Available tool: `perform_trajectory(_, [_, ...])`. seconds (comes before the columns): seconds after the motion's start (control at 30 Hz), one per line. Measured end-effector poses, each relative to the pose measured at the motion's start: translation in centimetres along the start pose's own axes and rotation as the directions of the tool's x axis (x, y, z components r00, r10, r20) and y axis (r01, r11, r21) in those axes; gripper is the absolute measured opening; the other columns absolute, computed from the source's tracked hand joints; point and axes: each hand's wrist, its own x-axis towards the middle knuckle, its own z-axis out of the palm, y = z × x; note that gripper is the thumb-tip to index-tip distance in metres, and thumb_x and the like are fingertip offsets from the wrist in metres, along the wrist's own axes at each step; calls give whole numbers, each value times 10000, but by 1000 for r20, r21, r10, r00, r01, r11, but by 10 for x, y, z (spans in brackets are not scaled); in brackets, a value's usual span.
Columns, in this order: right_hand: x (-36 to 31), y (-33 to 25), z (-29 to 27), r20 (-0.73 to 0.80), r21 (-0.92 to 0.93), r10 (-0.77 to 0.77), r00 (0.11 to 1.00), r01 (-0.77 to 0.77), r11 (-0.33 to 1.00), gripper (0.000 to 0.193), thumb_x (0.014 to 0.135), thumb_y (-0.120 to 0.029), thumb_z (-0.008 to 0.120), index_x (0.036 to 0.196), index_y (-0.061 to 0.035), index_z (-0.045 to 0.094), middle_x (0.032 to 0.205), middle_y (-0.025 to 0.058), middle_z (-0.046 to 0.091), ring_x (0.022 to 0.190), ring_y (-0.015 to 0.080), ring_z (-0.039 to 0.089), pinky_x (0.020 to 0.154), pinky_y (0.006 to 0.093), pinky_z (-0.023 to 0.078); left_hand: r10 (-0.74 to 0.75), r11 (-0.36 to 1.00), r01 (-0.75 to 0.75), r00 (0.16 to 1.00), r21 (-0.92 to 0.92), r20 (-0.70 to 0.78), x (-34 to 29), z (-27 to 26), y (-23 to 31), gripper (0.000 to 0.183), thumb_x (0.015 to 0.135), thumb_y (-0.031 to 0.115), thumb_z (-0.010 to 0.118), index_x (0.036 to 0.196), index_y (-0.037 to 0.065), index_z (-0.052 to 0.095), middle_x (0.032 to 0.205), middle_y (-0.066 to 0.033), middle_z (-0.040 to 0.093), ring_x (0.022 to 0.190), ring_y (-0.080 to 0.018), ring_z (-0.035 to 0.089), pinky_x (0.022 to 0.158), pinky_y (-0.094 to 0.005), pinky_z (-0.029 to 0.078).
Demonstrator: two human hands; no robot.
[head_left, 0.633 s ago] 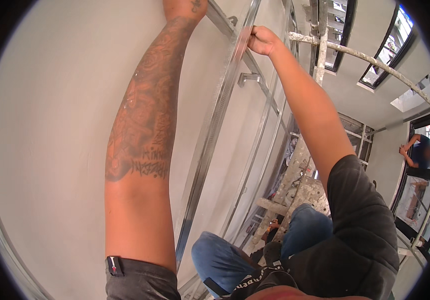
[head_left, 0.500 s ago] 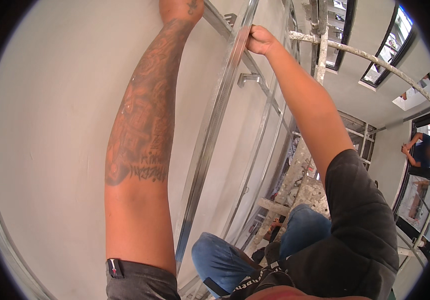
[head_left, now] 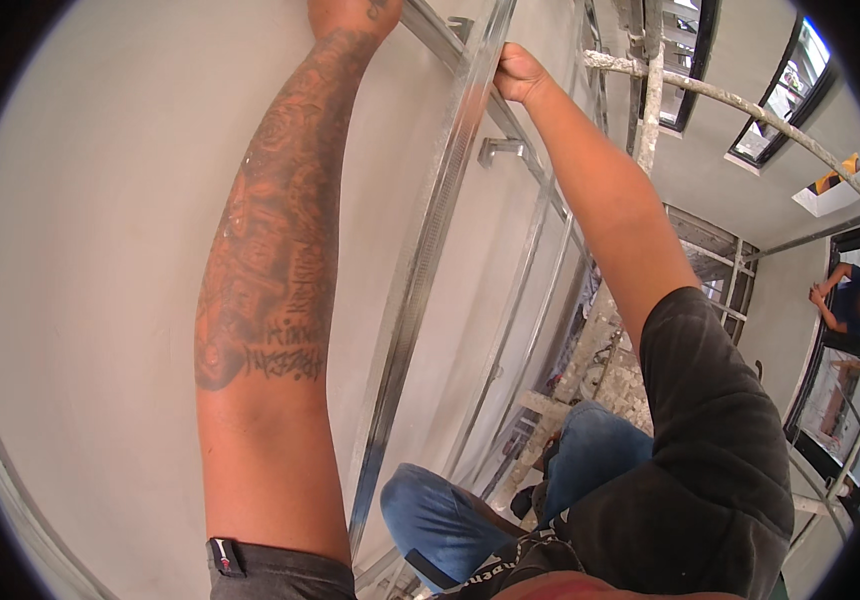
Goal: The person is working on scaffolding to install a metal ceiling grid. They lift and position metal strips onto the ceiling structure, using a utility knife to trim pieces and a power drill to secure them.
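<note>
A long, shiny metal stud (head_left: 426, 225) runs slantwise up the middle, in front of a pale wall panel (head_left: 100, 260). My right hand (head_left: 521, 73) is closed against the stud's right edge near the top; its fingertips are hidden behind the metal. A thinner metal channel (head_left: 434, 36) crosses behind the stud, between my two hands. Only the wrist and part of the back of my left hand (head_left: 350, 14) show at the upper edge, beside that channel's end. Its fingers are out of the picture. Below my right hand a small metal bracket (head_left: 503, 148) sticks out from the framing.
More thin metal studs (head_left: 510, 320) stand to the right of the first. Paint-spattered scaffold pipes (head_left: 650, 95) rise and cross at the right. My bent knees (head_left: 440, 520) are at the bottom, above scaffold planks (head_left: 550, 403). Another person (head_left: 855, 300) is at a window opening far right.
My right hand has shifted slightly upward along the stud. My left forearm has turned a little and moved slightly left and up. The view has shifted slightly too.
</note>
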Motion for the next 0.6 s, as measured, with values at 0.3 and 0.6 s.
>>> perform_trajectory(0.3, [-10, -10, -15, 222, -26, 127, 967, -124, 992, 279, 965, -129, 642, 1219, -23, 686, 1237, 99, 690, 1200, 238, 597, 1150, 398, 396, 19, 1000, -19, 1000, 23, 4, -1, 5, -7, 795, 926, 359, 606, 1318, -236, 253, 1168, -475, 546, 1117, -538, 603, 990, -488, 482])
perform_trajectory(0.6, [-27, -6, 5, 9, -122, 27, 1000, -26, 992, 229, 960, -94, 644, 1167, -3, 676, 1147, 96, 700, 1121, 220, 630, 1088, 382, 458, -2, 1000, 1, 998, 23, 66, 1, -3, 7, 713, 939, 299, 625, 1297, -198, 261, 1122, -449, 587, 1105, -535, 624, 975, -486, 499])
